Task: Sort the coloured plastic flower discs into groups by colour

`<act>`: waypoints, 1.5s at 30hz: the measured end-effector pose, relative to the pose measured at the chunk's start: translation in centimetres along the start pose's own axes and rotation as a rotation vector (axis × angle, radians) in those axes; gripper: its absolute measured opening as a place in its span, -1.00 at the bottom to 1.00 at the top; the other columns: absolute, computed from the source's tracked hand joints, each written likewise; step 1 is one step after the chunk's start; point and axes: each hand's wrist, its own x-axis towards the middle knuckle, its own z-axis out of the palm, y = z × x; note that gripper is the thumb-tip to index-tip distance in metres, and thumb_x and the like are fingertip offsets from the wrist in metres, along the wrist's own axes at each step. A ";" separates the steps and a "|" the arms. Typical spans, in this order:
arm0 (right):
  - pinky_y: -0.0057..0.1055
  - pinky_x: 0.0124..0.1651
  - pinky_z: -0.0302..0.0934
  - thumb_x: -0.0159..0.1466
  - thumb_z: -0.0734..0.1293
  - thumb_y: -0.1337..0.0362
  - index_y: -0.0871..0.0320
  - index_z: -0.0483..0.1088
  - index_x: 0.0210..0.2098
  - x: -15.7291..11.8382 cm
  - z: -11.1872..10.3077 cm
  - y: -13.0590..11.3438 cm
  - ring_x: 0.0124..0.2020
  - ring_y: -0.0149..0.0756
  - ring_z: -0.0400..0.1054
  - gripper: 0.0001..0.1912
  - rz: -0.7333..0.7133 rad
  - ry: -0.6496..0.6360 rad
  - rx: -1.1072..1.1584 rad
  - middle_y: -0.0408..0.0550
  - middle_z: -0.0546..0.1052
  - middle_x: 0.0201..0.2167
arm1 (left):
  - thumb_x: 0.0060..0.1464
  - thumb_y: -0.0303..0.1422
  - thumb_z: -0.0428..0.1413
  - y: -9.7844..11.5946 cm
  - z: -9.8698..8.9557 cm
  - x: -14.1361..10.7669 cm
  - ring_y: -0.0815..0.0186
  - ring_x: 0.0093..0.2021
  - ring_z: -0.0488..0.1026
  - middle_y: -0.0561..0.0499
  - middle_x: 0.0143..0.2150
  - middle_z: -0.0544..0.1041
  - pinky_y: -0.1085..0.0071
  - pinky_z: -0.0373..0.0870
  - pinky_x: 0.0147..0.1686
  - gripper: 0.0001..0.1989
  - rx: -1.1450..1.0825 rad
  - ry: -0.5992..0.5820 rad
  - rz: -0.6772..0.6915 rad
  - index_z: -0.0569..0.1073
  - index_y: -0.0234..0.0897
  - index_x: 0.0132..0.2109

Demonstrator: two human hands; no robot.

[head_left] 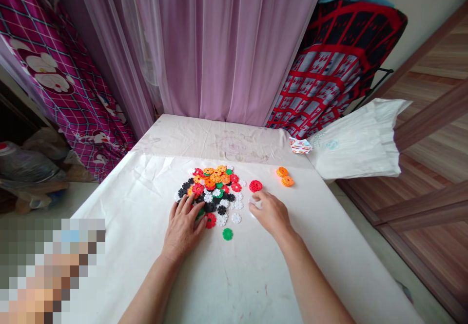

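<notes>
A heap of notched plastic discs (210,183) in orange, red, black, white and green lies on the white-covered table. My left hand (185,224) rests on the heap's near left side, fingers spread over black and green discs. To the right, my right hand (270,212) is curled, its thumb and fingers around white notched discs (253,208), partly hidden by the fingers. Just beyond it sits a stack of red discs (255,186). A single green disc (227,234) lies nearer to me, between the hands.
Two orange disc stacks (287,181) stand at the right. A white bag (360,141) and a small patterned packet (300,145) are at the far right corner. Purple curtains (234,46) hang behind the table (234,285). A blurred patch covers the lower left.
</notes>
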 end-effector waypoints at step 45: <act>-0.33 -0.03 0.11 0.20 0.33 0.30 0.09 0.41 -0.04 -1.2 1.4 0.0 -0.07 -0.21 0.34 -0.68 -0.327 -0.057 -0.030 -0.06 0.55 -0.17 | 0.18 -0.17 0.02 -0.2 -0.1 0.1 -0.01 0.36 0.12 -0.12 0.33 0.28 -0.08 0.04 0.29 -0.60 0.000 -0.015 -0.013 0.48 -0.09 0.12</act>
